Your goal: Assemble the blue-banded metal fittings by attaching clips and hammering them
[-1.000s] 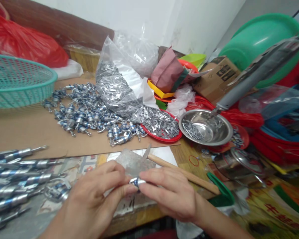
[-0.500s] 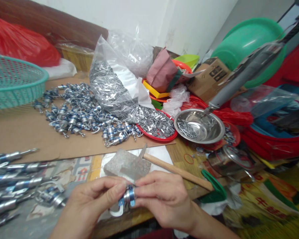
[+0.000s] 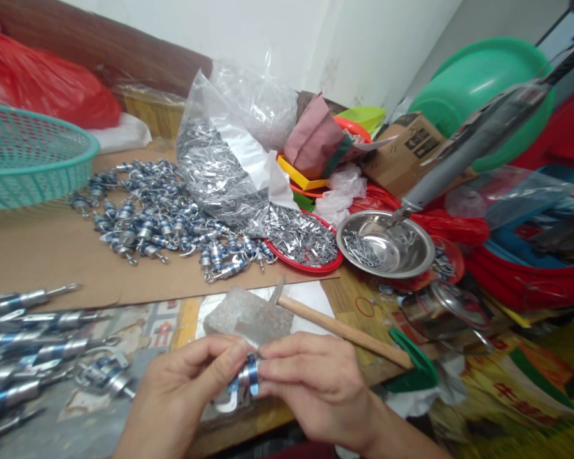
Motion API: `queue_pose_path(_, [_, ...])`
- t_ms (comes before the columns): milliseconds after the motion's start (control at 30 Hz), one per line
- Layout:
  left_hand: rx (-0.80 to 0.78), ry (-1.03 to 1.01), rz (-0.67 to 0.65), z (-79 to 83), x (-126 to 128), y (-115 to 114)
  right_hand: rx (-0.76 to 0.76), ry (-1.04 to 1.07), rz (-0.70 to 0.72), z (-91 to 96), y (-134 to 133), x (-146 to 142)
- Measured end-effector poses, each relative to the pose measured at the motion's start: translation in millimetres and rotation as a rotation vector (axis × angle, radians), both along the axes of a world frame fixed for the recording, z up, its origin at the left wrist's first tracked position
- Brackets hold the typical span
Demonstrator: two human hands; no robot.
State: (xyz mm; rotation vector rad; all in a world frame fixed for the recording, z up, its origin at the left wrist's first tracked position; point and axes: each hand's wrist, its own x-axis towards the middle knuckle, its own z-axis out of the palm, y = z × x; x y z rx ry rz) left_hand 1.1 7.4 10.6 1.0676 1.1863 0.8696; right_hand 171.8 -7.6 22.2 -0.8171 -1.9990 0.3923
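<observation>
At the table's front edge, a small silver metal fitting (image 3: 250,375) with blue bands and a curved hook is held between both my hands. My left hand (image 3: 196,376) pinches its left end with thumb and forefinger. On its right end, the fingers of my right hand (image 3: 310,376) are closed, hiding that side. Just beyond my hands lies a grey stone block (image 3: 249,315), and a hammer (image 3: 344,328) with a wooden handle rests with its head against it. Left of my left hand lies another banded fitting (image 3: 110,376).
A heap of similar fittings (image 3: 157,217) covers the cardboard. Behind are a plastic bag of metal clips (image 3: 215,172), a red tray of clips (image 3: 332,261) and a steel bowl (image 3: 392,271). A grey tool (image 3: 440,175) hangs over the bowl. A turquoise basket (image 3: 38,182) stands left.
The whole scene has shifted slightly right in view. Both hands keep their hold on the fitting, with almost no change in pose.
</observation>
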Motion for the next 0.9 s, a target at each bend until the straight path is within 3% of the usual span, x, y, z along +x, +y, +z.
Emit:
queue_pose_path(200, [-0.020,-0.054,0.023,-0.7,0.8,0.9,0.053,-0.015,-0.009,3.9,2.2,-1.4])
queue_pose_path(400, [-0.080,-0.125,0.041,-5.9,1.8,0.5,-0.156,0.094,-0.028,3.5,7.9,-3.8])
queue_pose_path(533, [-0.141,-0.195,0.109,-7.2,4.3,-1.0,-0.080,0.057,-0.017,0.6,7.4,-3.4])
queue_pose_path(767, [-0.050,-0.091,-0.002,-5.1,-0.2,2.9,-0.025,0.058,-0.021,1.5,4.9,-3.1])
queue_pose_path(900, [0.006,-0.077,0.052,-7.3,-0.6,0.4,-0.103,0.121,-0.048,-2.4,6.4,-5.3])
